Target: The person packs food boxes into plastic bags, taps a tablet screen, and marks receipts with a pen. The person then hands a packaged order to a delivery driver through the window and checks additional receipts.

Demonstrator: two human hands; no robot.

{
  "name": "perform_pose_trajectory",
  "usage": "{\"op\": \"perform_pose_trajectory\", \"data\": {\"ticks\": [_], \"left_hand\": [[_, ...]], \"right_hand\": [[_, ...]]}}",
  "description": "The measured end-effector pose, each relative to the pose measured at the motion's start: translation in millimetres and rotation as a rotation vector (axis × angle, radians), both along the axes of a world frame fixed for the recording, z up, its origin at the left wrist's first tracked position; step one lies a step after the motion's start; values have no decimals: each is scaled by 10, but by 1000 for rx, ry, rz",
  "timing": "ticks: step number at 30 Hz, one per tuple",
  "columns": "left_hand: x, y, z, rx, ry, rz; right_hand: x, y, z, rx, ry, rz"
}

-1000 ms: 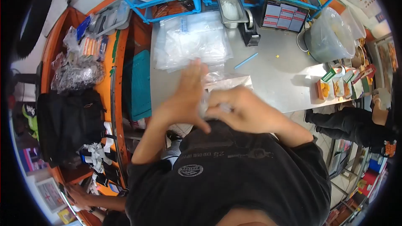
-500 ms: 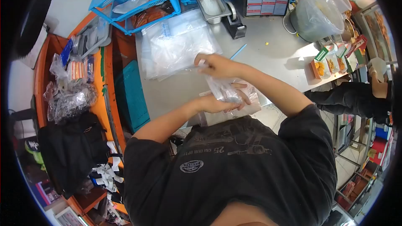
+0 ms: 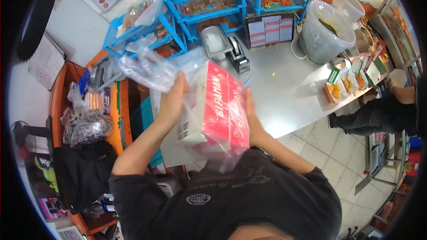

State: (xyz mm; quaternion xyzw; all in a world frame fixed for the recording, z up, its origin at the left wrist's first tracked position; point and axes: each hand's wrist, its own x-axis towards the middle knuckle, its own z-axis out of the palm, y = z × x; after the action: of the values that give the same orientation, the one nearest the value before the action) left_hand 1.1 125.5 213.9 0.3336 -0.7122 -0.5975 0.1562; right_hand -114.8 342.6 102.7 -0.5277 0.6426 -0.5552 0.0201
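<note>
A red and white box (image 3: 226, 106) with "SIPAMAN" lettering is held up in front of my chest, inside a clear plastic bag (image 3: 151, 71). The bag's loose top flares out toward the upper left, and its other end bunches near my shirt. My left hand (image 3: 175, 100) presses against the box's left side with bag film around it; some of its fingers are hidden. On the opposite side, my right hand (image 3: 252, 118) supports the box, its fingers mostly behind it. A stack of clear bags lies on the table, largely covered by the box.
Blue crates (image 3: 204, 6) line the back of the steel table (image 3: 289, 93). Near them stand a metal tray (image 3: 215, 40), a tape dispenser (image 3: 239, 58), a tablet (image 3: 270, 31) and a lined bucket (image 3: 327, 31). Food boxes (image 3: 347, 82) sit right, near another person (image 3: 382, 109).
The bagged box has come up from low by my body and turned its red printed face into view. My right hand has moved from above the bag to the box's right side.
</note>
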Motion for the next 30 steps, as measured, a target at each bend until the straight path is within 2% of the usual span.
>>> {"op": "perform_pose_trajectory", "data": {"ticks": [3, 7, 9, 11, 12, 13, 14, 15, 16, 17, 18, 19, 20, 21, 22, 23, 24, 26, 28, 29, 30], "left_hand": [[-2, 451, 515, 426, 96, 314], [277, 486, 701, -817, 65, -141], [436, 426, 859, -1468, -16, -464], [500, 368, 717, -1456, 22, -413], [516, 336, 643, -1452, 47, -386], [564, 351, 596, -1163, 57, -314], [705, 286, 202, -994, 25, -193], [884, 158, -475, -824, -3, -75], [886, 162, -610, -692, -56, -3], [889, 167, -745, -563, -105, 77], [805, 175, -802, -616, -102, 24], [721, 183, -860, -670, -96, -27], [682, 80, -1196, -861, -12, -169], [569, 75, -1528, -930, 11, -254], [461, 142, -1758, -991, 30, -338], [397, 221, -1657, -988, 53, -305], [334, 239, -1529, -979, 72, -271], [280, 237, -1608, -927, 94, -318], [272, 223, -1523, -925, 105, -290], [301, 256, -1451, -932, 114, -276], [326, 287, -1370, -874, 75, -273]], "right_hand": [[68, -164, -288, -57, -365, 236], [187, -360, -519, 1, -843, 530], [175, -322, -545, 194, -1044, 588], [111, -310, -550, 398, -1229, 633], [11, -380, -455, 526, -1237, 608], [-90, -451, -360, 653, -1243, 585], [-295, -605, -187, 796, -1167, 517], [-657, -853, -1124, 635, -1038, 469], [-895, -1032, -937, 550, -1090, 192], [-1143, -1298, -931, 396, -910, 6], [-1382, -1549, -876, 166, -732, 54], [-1613, -1824, -798, 229, -415, -72], [-1729, -2081, -604, 165, -53, -203], [-1807, -2314, -501, 208, 100, -248], [-1875, -2557, -480, 388, 238, -313], [-1894, -2773, -530, 572, 379, -370], [-1907, -2922, -632, 633, 481, -379], [-1945, -3071, -944, 741, 622, -344], [-1838, -3131, -737, 927, 518, -330], [-1901, -3199, -830, 890, 504, -362], [-1775, -3144, -604, 896, 503, -408]]}}
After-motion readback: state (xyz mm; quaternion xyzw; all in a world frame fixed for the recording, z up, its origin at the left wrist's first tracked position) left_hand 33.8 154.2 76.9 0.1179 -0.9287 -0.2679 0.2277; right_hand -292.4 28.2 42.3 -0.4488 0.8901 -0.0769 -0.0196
